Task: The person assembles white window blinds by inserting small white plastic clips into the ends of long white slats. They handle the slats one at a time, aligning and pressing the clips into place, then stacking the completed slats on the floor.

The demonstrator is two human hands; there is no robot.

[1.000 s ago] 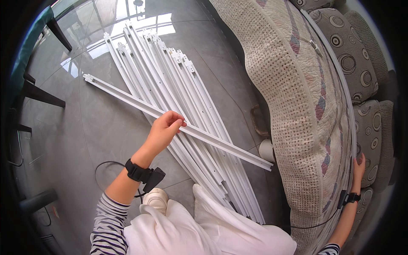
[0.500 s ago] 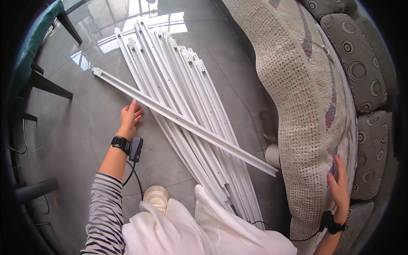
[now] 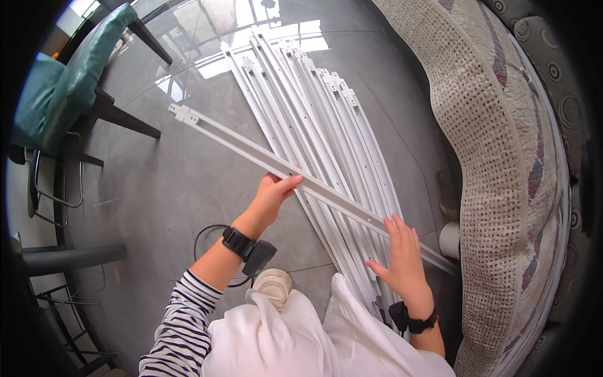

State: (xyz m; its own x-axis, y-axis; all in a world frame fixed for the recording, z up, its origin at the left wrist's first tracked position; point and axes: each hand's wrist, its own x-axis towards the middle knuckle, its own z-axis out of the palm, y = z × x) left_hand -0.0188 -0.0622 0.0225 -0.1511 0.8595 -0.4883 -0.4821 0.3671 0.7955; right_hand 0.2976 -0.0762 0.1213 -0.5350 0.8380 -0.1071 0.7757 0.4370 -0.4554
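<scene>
A long white rail (image 3: pixel 251 151) with a notched bracket at its far-left end lies slanted across a bundle of similar white rails (image 3: pixel 308 138). My left hand (image 3: pixel 276 193) is closed around its near edge at about the middle, thumb on top. Over the right part of that rail, my right hand (image 3: pixel 405 259) has its fingers stretched and its thumb spread. Its fingertips overlap the rail; whether they touch it I cannot tell. Behind this hand, part of the rail and the bundle's near ends are hidden.
A sofa draped with a cream woven cover (image 3: pixel 452 113) runs along the right. Green-seated chairs (image 3: pixel 94 69) with dark legs stand at the left on the grey tiled floor (image 3: pixel 144 207). A white cylinder (image 3: pixel 450 239) sits beside the sofa. My shoe (image 3: pixel 272 288) is close to the bundle.
My left hand has taken hold of the slanted rail. My right hand has come off the sofa cover and over the rail. The view has shifted, showing more of the chairs.
</scene>
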